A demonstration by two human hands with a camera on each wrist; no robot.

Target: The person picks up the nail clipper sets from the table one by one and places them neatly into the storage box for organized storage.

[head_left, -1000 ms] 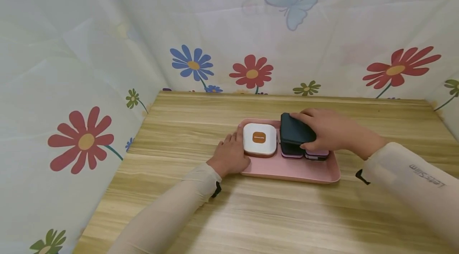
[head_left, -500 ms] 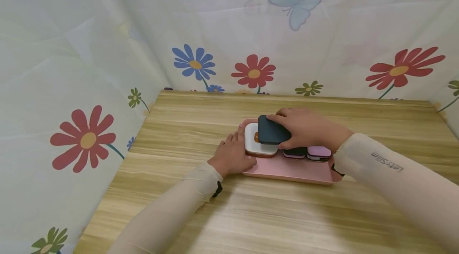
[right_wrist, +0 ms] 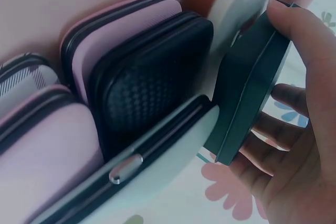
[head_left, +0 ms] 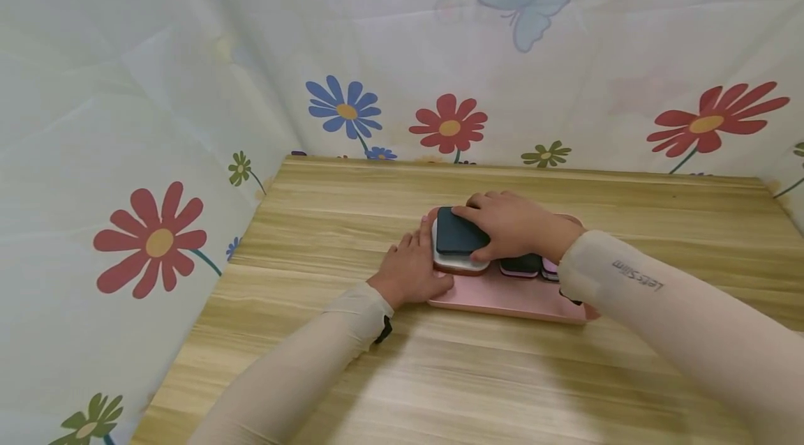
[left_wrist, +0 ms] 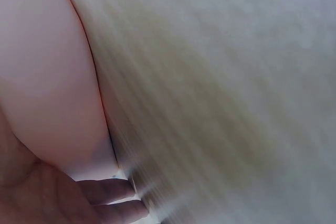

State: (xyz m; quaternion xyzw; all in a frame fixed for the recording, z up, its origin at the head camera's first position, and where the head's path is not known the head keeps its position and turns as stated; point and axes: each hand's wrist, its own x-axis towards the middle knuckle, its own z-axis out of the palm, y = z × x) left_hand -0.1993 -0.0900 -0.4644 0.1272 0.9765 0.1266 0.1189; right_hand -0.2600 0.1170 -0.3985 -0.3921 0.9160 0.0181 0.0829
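My right hand (head_left: pixel 511 225) grips a dark green flat case (head_left: pixel 457 232) between thumb and fingers. The right wrist view shows the seam along its side. It sits over the white box (head_left: pixel 461 266) in the left part of the pink tray (head_left: pixel 502 298); whether it bears on the box is hard to tell. My left hand (head_left: pixel 408 274) rests at the tray's front left corner, fingers extended along its left side and thumb over the front rim. In the left wrist view its fingertips (left_wrist: pixel 118 203) lie beside a smooth pink surface.
Beside the white box, a black textured case (right_wrist: pixel 157 80), a lilac case (right_wrist: pixel 52 140), a pale green case (right_wrist: pixel 168 174) with a metal clasp and a checked case (right_wrist: pixel 26 82) stand in the tray. Wooden table (head_left: pixel 352 201) surrounds it; flowered cloth (head_left: pixel 377 26) hangs behind.
My right hand has carried the dark green case leftward from the stacks on the right of the tray to above the white box. The left hand has stayed at the tray's corner.
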